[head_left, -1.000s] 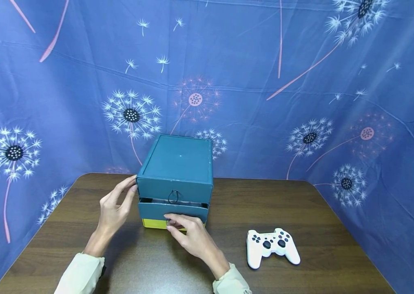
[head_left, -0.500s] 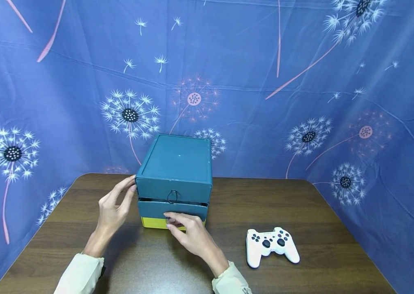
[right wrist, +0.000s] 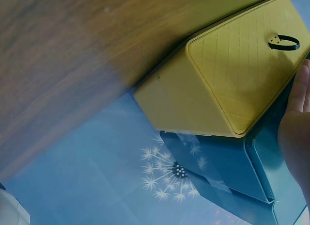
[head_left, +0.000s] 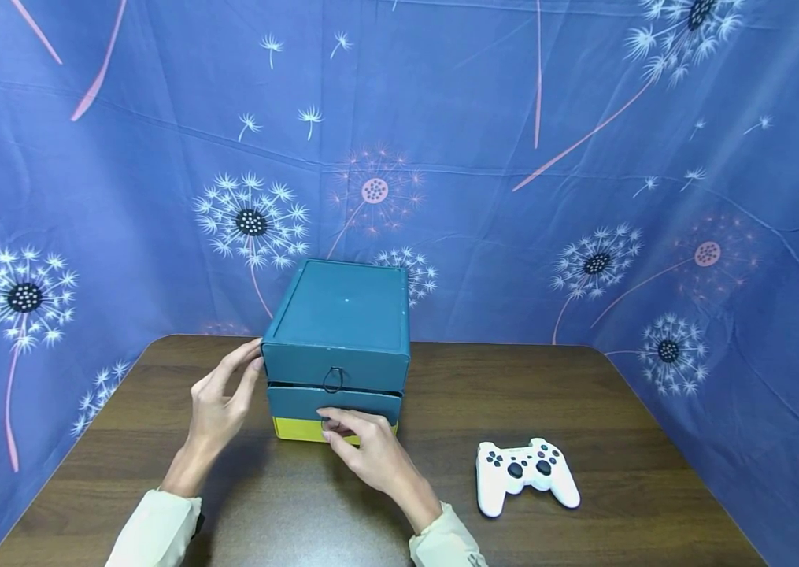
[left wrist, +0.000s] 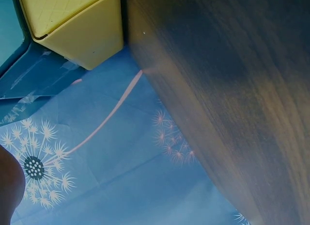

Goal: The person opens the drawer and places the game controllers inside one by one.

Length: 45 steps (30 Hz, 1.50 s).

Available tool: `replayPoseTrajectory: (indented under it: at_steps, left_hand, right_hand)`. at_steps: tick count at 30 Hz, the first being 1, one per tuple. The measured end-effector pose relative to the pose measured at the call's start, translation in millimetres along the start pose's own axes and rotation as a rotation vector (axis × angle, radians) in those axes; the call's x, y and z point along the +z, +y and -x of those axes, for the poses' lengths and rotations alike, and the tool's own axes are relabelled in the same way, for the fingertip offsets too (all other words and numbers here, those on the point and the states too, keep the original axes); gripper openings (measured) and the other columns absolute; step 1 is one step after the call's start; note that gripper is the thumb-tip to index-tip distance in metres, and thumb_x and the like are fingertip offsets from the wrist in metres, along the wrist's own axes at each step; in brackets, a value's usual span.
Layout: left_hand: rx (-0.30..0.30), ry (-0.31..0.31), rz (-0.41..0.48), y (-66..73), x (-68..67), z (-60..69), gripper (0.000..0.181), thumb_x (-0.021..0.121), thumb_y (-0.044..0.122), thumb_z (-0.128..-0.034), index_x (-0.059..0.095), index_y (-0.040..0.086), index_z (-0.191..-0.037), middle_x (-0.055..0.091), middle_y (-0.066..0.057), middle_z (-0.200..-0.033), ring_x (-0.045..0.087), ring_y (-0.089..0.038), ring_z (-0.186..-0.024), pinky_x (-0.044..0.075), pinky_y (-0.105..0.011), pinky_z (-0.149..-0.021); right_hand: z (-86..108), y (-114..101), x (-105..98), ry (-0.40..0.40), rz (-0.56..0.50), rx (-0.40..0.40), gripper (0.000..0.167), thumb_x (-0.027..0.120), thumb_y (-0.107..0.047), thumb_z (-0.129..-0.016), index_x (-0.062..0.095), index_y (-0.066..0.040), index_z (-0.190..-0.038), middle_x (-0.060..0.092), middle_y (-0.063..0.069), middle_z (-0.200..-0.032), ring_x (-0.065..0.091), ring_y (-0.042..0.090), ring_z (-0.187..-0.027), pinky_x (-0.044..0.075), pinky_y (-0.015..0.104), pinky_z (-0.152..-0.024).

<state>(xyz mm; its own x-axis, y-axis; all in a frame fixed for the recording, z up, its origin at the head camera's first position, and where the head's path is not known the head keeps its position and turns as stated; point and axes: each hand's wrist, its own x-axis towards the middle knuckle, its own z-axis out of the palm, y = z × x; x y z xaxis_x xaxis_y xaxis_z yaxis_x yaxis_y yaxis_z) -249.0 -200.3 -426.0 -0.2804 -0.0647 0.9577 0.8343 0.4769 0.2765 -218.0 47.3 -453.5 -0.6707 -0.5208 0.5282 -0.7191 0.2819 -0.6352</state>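
Observation:
A stack of two teal drawer units (head_left: 345, 303) stands on a yellow one (head_left: 296, 429) at the middle of the table. My left hand (head_left: 218, 405) rests its fingertips and thumb against the upper left side of the top unit, fingers mostly straight. In front, my right hand (head_left: 374, 453) has thumb and finger at the dark loop handle (head_left: 323, 425) of the middle teal drawer (head_left: 300, 402), seeming to pinch it. That drawer sticks out slightly, with a thin dark gap above it. Another loop handle (head_left: 333, 379) hangs on the top drawer. The right wrist view shows the yellow drawer's black handle (right wrist: 286, 43).
A white game controller (head_left: 527, 476) lies on the brown wooden table (head_left: 512, 386), right of my right hand. Behind the table hangs a blue cloth (head_left: 470, 236) with a dandelion print.
The middle drawer has slid inward, and the opening above it has narrowed to a thin gap. Both hands keep nearly the same place.

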Motion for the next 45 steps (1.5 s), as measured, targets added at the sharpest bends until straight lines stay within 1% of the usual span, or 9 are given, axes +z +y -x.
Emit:
replayPoseTrajectory:
  at_steps: [5, 7, 10, 14, 17, 33, 41, 45]
  left_hand:
    - [-0.001, -0.004, -0.001, -0.9, 0.5, -0.2, 0.026, 0.07, -0.004, -0.0957, 0.069, -0.012, -0.121, 0.074, -0.025, -0.108, 0.065, 0.0, -0.109, 0.053, -0.017, -0.093]
    - [-0.002, -0.004, -0.002, -1.0, 0.6, -0.3, 0.027, 0.07, -0.004, -0.0956, 0.069, -0.011, -0.121, 0.074, -0.025, -0.108, 0.065, 0.0, -0.109, 0.053, -0.017, -0.093]
    - [-0.003, -0.004, -0.007, -0.9, 0.4, -0.2, 0.027, 0.07, -0.006, -0.0945, 0.069, -0.011, -0.121, 0.074, -0.024, -0.107, 0.065, 0.001, -0.109, 0.052, -0.017, -0.093]
    - [0.0, -0.002, -0.008, -0.6, 0.3, -0.2, 0.026, 0.07, 0.0, -0.0975, 0.069, -0.011, -0.121, 0.074, -0.025, -0.106, 0.065, 0.001, -0.109, 0.052, -0.016, -0.093]
    - [0.004, 0.0, -0.006, -0.3, 0.4, -0.5, 0.026, 0.069, 0.004, -0.0996, 0.069, -0.012, -0.12, 0.074, -0.025, -0.106, 0.066, 0.001, -0.109, 0.052, -0.016, -0.093]
    - [0.01, -0.003, -0.01, 4.2, 0.3, -3.3, 0.025, 0.068, 0.004, -0.1003, 0.069, -0.013, -0.119, 0.074, -0.026, -0.105, 0.065, 0.001, -0.108, 0.052, -0.015, -0.091]
    - [0.007, -0.01, -0.008, 2.5, 0.2, -2.4, 0.025, 0.068, 0.003, -0.1, 0.068, -0.016, -0.117, 0.074, -0.026, -0.106, 0.065, 0.0, -0.109, 0.053, -0.016, -0.092]
    - [0.007, -0.009, -0.011, 1.6, -0.3, -1.2, 0.027, 0.068, 0.006, -0.1012, 0.068, -0.014, -0.119, 0.074, -0.025, -0.106, 0.065, 0.001, -0.109, 0.053, -0.016, -0.092]
  right_hand:
    - [-1.0, 1.4, -0.8, 0.003, -0.001, -0.004, 0.029, 0.068, -0.005, -0.101, 0.069, -0.002, -0.13, 0.076, 0.014, -0.112, 0.071, 0.01, -0.099, 0.057, 0.018, -0.086]
    - [-1.3, 1.8, -0.9, 0.007, 0.0, -0.005, 0.029, 0.068, -0.004, -0.101, 0.069, -0.002, -0.13, 0.076, 0.014, -0.111, 0.071, 0.01, -0.099, 0.057, 0.017, -0.086]
    - [-1.6, 1.9, -0.7, 0.01, 0.005, 0.002, 0.029, 0.068, -0.004, -0.101, 0.07, -0.002, -0.13, 0.076, 0.014, -0.111, 0.071, 0.01, -0.099, 0.058, 0.019, -0.086]
    - [-1.7, 1.9, -0.2, 0.008, 0.012, 0.013, 0.03, 0.068, -0.005, -0.101, 0.07, -0.003, -0.131, 0.076, 0.012, -0.112, 0.071, 0.009, -0.1, 0.059, 0.023, -0.087]
    - [-2.1, 2.9, 0.0, 0.012, 0.017, 0.008, 0.029, 0.068, -0.005, -0.101, 0.07, -0.003, -0.13, 0.076, 0.012, -0.111, 0.071, 0.009, -0.1, 0.059, 0.022, -0.087]
    - [-3.3, 5.0, -0.7, 0.018, 0.01, -0.007, 0.029, 0.068, -0.006, -0.101, 0.07, -0.003, -0.13, 0.076, 0.013, -0.111, 0.071, 0.01, -0.1, 0.056, 0.016, -0.086]
    - [-3.7, 5.9, -1.5, 0.013, 0.02, -0.018, 0.029, 0.068, -0.006, -0.102, 0.07, -0.004, -0.13, 0.076, 0.012, -0.11, 0.071, 0.01, -0.099, 0.056, 0.015, -0.085]
    - [-3.9, 6.2, -1.2, 0.013, 0.018, -0.015, 0.029, 0.068, -0.006, -0.102, 0.07, -0.004, -0.13, 0.076, 0.012, -0.111, 0.071, 0.01, -0.099, 0.057, 0.016, -0.086]
